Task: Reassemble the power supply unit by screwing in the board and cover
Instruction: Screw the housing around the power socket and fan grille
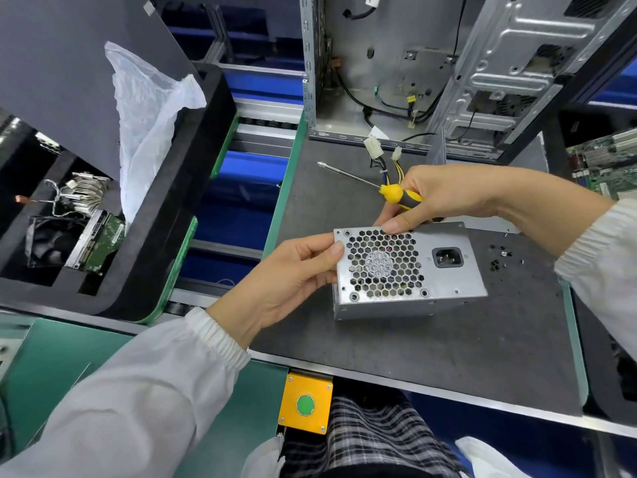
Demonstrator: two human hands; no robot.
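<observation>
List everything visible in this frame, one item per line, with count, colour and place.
power supply unit: one, silver, held over the grey mat, fan grille up
screwdriver: one, yellow and black handle, in the right hand, tip pointing left
cable connectors: two, white, behind the unit
loose screws: several, dark, on the mat to the right
computer case: one, silver, open, at the back
circuit board: one, green, far right
foam tray: one, black, left, holding a fan and a drive
plastic bag: one, clear, on the tray
button box: one, yellow with green button, front edge
left hand: grips the unit's left corner
right hand: holds the screwdriver, thumb on the unit
</observation>
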